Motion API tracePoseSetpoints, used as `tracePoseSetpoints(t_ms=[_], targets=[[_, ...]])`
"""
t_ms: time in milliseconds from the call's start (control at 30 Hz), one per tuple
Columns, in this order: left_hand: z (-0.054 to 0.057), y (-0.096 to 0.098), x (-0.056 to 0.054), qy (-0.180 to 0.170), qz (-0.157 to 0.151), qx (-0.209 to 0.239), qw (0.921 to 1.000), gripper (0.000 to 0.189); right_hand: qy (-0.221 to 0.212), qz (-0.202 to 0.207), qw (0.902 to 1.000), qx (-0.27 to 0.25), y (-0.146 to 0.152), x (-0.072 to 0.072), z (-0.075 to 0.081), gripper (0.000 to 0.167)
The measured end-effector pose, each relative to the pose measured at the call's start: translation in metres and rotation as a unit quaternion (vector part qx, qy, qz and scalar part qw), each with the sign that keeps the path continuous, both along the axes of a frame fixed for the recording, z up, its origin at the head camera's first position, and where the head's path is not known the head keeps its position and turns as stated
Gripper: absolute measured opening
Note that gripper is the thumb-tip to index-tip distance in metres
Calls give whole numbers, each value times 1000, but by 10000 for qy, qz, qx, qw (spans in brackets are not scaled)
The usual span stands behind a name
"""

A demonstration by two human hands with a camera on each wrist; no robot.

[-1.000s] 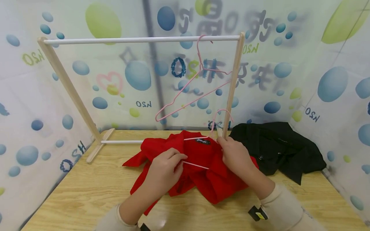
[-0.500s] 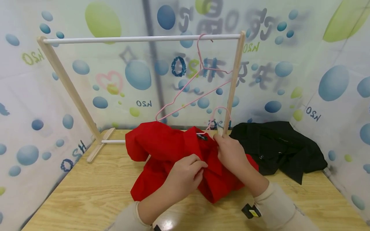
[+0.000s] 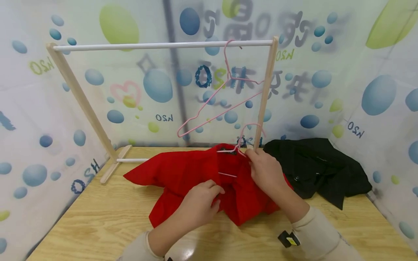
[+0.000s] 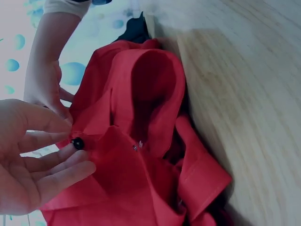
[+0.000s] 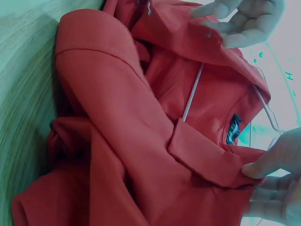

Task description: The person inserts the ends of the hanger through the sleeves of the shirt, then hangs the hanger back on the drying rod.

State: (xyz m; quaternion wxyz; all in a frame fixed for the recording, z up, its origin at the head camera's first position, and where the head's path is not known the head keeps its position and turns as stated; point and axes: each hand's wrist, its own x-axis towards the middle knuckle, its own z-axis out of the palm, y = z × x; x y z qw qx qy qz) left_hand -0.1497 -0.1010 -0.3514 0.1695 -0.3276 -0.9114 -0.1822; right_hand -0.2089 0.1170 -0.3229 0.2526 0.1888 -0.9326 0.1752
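Bubble-printed sheeting (image 3: 153, 87) surrounds our pale wooden table (image 3: 94, 210), where a red shirt (image 3: 189, 165), a pink hanger (image 3: 239, 145) partly inside it, lies before a clothes rack (image 3: 147, 46). Our right hand (image 3: 266, 170) pinches the shirt at its collar (image 5: 211, 160); our left hand (image 3: 200, 201), fingers loosely extended, is beside a black button (image 4: 77, 143) on the front. Black clothing (image 3: 320, 166) lies farther right.

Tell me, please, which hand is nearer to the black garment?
The right hand, just left of the black garment; the left hand is farther left, at the red garment.
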Motion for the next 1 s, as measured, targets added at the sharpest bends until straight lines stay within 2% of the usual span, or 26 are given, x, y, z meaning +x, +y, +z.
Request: tracePoseSetpoints(t_ms=[67, 133, 200, 300, 367, 433, 533, 600, 667, 800, 933, 1000], targets=[[4, -2, 0, -27, 134, -10, 9999, 21, 39, 40, 10000, -15, 0, 1, 0, 24], [9, -4, 0, 184, 325, 10, 9993, 23, 29, 77, 10000, -22, 0, 1, 0, 24], [15, -7, 0, 642, 565, 118, 9963, 25, 41, 85, 10000, -18, 0, 2, 0, 25], [27, -14, -3, 1495, 999, 364, 9830, 23, 150, 74, 9999, 36, 0, 2, 0, 23], [37, -19, -7, 1735, 1246, 576, 9752, 22, 297, 100, 9995, 91, 0, 3, 1, 22], [46, -25, -12, 1569, 1461, 643, 9746, 27, 464, 165, 9987, 117, 1, 4, 2, 21], [54, -32, -18, 788, 1697, 461, 9813, 36, 660, 290, 9973, 100, 0, 7, 4, 20], [55, -34, -20, 367, 1801, 200, 9828, 34, 727, 377, 9966, 71, 0, 8, 6, 21], [54, -35, -21, 130, 1804, -3, 9835, 25, 748, 467, 9961, 44, -1, 10, 8, 21], [50, -32, -21, 137, 1625, -208, 9864, 13, 763, 777, 9941, 14, -3, 14, 11, 20], [49, -29, -21, 195, 1575, -280, 9869, 17, 702, 1117, 9913, 6, -1, 16, 15, 22], [49, -29, -21, 217, 1644, -359, 9855, 18, 521, 1234, 9910, 26, 3, 15, 17, 24]])
